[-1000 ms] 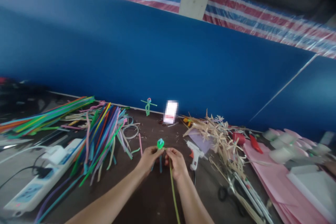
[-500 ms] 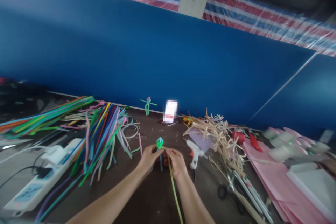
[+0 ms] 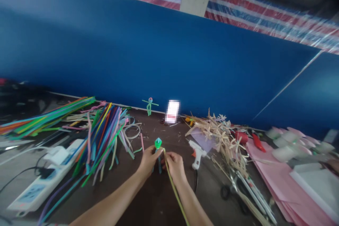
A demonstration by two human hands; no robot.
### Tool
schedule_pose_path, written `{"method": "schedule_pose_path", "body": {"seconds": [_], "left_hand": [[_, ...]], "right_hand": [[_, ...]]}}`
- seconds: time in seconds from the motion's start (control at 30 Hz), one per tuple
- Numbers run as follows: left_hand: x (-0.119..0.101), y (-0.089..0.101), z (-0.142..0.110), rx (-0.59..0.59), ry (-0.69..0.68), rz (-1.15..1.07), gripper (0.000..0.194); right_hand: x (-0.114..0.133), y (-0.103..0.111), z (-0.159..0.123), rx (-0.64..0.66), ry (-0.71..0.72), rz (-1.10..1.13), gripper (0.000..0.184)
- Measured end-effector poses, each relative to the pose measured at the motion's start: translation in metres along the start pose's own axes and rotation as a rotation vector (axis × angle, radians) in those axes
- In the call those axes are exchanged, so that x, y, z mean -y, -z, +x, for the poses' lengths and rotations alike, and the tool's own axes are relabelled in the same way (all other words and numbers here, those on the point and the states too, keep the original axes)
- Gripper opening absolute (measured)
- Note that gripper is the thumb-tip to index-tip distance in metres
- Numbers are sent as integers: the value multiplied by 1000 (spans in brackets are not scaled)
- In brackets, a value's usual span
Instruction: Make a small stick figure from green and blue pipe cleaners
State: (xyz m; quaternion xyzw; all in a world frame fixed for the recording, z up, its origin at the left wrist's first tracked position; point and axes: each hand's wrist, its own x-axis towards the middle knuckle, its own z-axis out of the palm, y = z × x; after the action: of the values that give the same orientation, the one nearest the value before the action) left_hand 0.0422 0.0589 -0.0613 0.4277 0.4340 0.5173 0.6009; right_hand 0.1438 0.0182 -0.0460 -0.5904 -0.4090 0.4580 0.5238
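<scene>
Both hands meet over the dark table, low in the middle of the view. My left hand (image 3: 147, 160) pinches a small pipe-cleaner figure (image 3: 158, 143) just under its green coiled head; thin blue strands hang below it. My right hand (image 3: 173, 164) is closed on a long yellow-green pipe cleaner (image 3: 174, 190), which runs from the figure's neck back toward me over my right forearm. The two hands nearly touch.
A spread of coloured pipe cleaners (image 3: 106, 130) lies to the left, with a white power strip (image 3: 45, 180) beyond it. A white glue gun (image 3: 196, 152), dry straw strips (image 3: 219, 134), scissors (image 3: 238, 190) and pink sheets (image 3: 270, 180) are on the right. A small finished figure (image 3: 149, 106) leans on the blue wall.
Both hands and the green-headed figure have shifted slightly left and away from me. The yellow-green pipe cleaner now curves more around the figure's neck.
</scene>
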Motion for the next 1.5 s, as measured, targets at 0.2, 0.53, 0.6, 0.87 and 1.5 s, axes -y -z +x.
{"method": "schedule_pose_path", "body": {"seconds": [0.2,0.53,0.6,0.87,1.5], "left_hand": [[5,4,1,16,-57,92,28],[4,3,4,83,-34,58,25],[5,4,4,90,-39,64,24],[0,4,-1,135,16,94,25],[-21,1,-13,206,-46,85,20]], "right_hand": [[-2,14,-5,164,277,-276,28],[12,19,-6,-50,564,-760,9],[14,20,-6,-110,588,-808,10],[22,26,5,-21,501,-721,6],[33,23,9,147,-156,-19,29]]}}
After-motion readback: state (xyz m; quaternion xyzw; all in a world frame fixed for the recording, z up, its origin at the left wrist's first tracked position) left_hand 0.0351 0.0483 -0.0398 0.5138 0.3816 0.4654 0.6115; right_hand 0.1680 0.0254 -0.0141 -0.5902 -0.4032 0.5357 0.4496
